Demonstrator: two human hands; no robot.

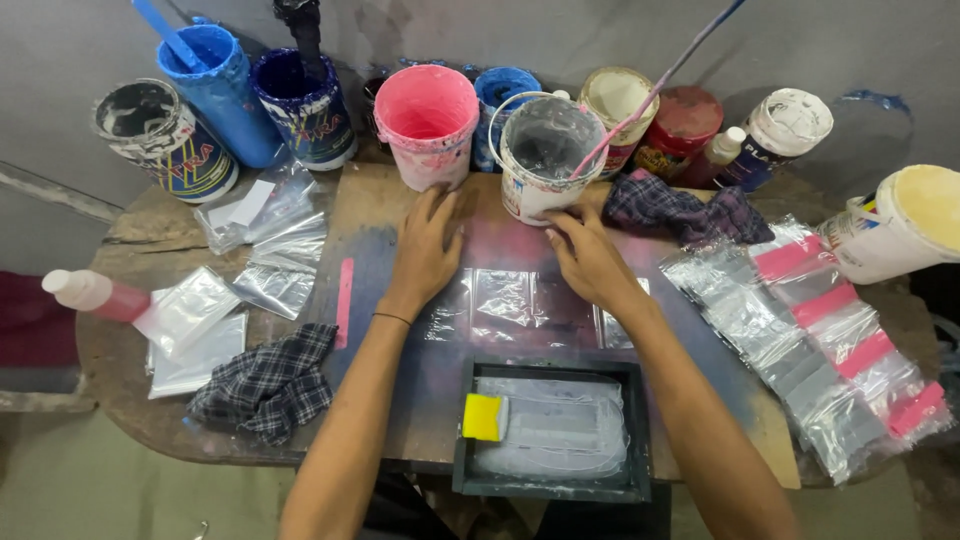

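Both hands flat on the surface (140,400), palms down, fingers spread, nothing grasped. Left hand (427,250) presses at the 10 o'clock corner of a clear plastic bag (520,305) lying at scene centre; fingertips reach close to the pink bucket (430,125) at 12 o'clock. Right hand (590,262) rests on the bag's 1 o'clock corner, fingertips touching or just short of the base of the white bucket (545,155), can't tell which. A pink-stained stick (660,85) leans out of that white bucket toward 1 o'clock.

Dark printing frame (550,425) at 6 o'clock, just below the bag, with a yellow squeegee (484,417) lying inside at its 9 o'clock edge.

Row of clear bags with pink strips (820,320) at 3 to 4 o'clock. Loose clear bags (265,235) at 9 to 10 o'clock. Checked cloth (265,385) at 8 o'clock, another checked cloth (680,210) at 1 o'clock beside the white bucket. Pink strip (344,300) just left of the left wrist. Blue paint cans (255,90) at 11 o'clock, pink-filled bottle (90,293) lying at 9 o'clock, cream-lidded bucket (900,225) at 2 o'clock.
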